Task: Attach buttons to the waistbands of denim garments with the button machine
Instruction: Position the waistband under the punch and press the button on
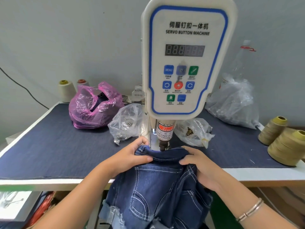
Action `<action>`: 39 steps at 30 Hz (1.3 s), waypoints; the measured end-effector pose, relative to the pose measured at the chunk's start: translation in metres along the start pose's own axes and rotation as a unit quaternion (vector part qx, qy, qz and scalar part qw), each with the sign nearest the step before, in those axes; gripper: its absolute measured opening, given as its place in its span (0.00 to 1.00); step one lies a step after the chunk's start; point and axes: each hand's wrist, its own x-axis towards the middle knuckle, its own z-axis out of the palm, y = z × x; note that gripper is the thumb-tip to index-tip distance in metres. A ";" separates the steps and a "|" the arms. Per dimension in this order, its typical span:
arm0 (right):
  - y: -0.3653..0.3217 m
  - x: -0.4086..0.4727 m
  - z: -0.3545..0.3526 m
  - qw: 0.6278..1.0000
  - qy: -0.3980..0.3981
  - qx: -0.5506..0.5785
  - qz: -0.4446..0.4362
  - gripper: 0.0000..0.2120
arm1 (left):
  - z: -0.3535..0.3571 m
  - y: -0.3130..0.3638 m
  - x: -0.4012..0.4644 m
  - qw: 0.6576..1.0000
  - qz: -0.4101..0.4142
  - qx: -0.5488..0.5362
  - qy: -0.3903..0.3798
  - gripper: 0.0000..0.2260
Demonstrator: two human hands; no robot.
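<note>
A pair of dark blue denim shorts (153,192) with white stitching hangs over the table's front edge. Its waistband (166,156) lies under the punch (162,145) of the white servo button machine (188,60). My left hand (132,157) grips the waistband on the left, thumb on top and fingers curled behind the fabric. My right hand (200,167) pinches the waistband on the right of the punch. The spot under the punch is hidden by the folded denim.
On the blue-covered table (49,146) sit a pink plastic bag (94,106), clear bags of metal parts (127,124) (193,131) and a larger clear bag (234,103). Thread cones stand at the far left (66,90) and right (287,146).
</note>
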 end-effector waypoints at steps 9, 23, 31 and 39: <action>0.004 0.005 -0.001 0.998 0.035 -0.045 -0.016 0.14 | 0.004 0.008 -0.002 0.993 -0.047 0.108 0.004 0.17; 0.003 0.008 -0.009 0.999 0.031 0.022 -0.028 0.23 | 0.013 -0.001 0.009 0.999 0.004 -0.016 0.036 0.05; -0.014 0.017 -0.016 0.966 -0.059 -0.223 0.115 0.13 | 0.009 0.004 0.035 0.989 0.001 0.114 0.095 0.10; -0.010 0.022 -0.032 0.989 -0.029 -0.122 0.080 0.09 | 0.001 0.021 0.047 0.990 -0.071 0.117 0.042 0.11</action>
